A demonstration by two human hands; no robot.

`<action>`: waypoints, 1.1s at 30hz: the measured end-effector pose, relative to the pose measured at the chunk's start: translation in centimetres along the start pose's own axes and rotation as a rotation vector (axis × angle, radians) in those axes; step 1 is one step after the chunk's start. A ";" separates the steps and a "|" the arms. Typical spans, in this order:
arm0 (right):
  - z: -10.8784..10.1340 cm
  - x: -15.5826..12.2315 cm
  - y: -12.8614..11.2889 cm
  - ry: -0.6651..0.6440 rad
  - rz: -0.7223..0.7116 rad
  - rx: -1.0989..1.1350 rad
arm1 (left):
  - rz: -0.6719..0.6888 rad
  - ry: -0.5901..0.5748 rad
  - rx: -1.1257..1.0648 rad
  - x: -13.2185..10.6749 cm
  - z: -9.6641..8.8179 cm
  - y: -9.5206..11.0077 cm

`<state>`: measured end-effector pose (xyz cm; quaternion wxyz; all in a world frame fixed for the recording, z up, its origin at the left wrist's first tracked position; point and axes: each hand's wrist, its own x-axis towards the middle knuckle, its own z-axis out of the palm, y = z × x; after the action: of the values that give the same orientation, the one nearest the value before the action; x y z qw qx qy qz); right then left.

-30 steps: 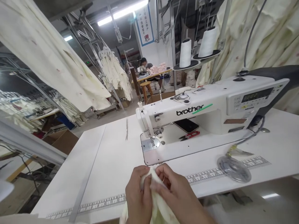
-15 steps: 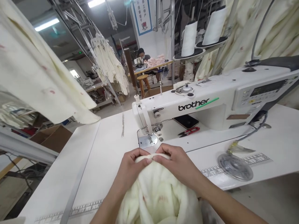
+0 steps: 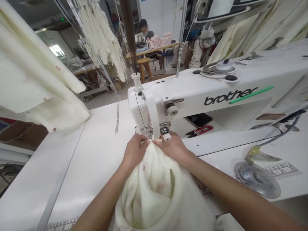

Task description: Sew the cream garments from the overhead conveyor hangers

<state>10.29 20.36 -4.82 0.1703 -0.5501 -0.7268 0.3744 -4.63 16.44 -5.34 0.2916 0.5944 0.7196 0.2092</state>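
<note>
Both hands pinch the top edge of a cream fabric piece (image 3: 154, 192) with faint reddish prints, right at the needle of a white sewing machine (image 3: 187, 96). My left hand (image 3: 134, 150) is closed on the edge just left of the presser foot (image 3: 149, 132). My right hand (image 3: 172, 147) grips the same edge on the other side, its fingers partly hidden behind the machine's head. Below the hands the fabric hangs in loose folds toward me, over the front of the white table (image 3: 96, 154).
Red-handled thread snips (image 3: 201, 131) and a dark phone (image 3: 199, 120) lie under the machine arm. A clear round plastic dish (image 3: 257, 179) sits at right on a printed ruler. Cream fabric (image 3: 43, 80) hangs at left. Further back, a person (image 3: 145, 32) sits at another machine.
Both hands have moved forward with the fabric edge, from in front of the needle plate to the presser foot. The view has come closer to the machine.
</note>
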 end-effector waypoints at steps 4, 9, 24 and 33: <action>-0.1 -0.1 -0.2 0.034 -0.014 -0.052 | -0.020 -0.034 -0.004 0.4 0.3 0.0; -0.2 -0.4 -0.1 0.069 -0.008 -0.052 | -0.035 -0.014 -0.024 0.5 0.6 0.2; -0.1 -0.3 0.3 0.097 -0.084 -0.135 | -0.064 0.058 -0.045 0.9 1.1 0.0; -0.1 0.1 0.4 0.070 -0.104 -0.272 | -0.053 0.087 0.000 1.0 1.3 -0.1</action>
<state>10.55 20.49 -5.06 0.1385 -0.5424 -0.7920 0.2435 -3.99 17.36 -6.56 0.2657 0.5654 0.7472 0.2269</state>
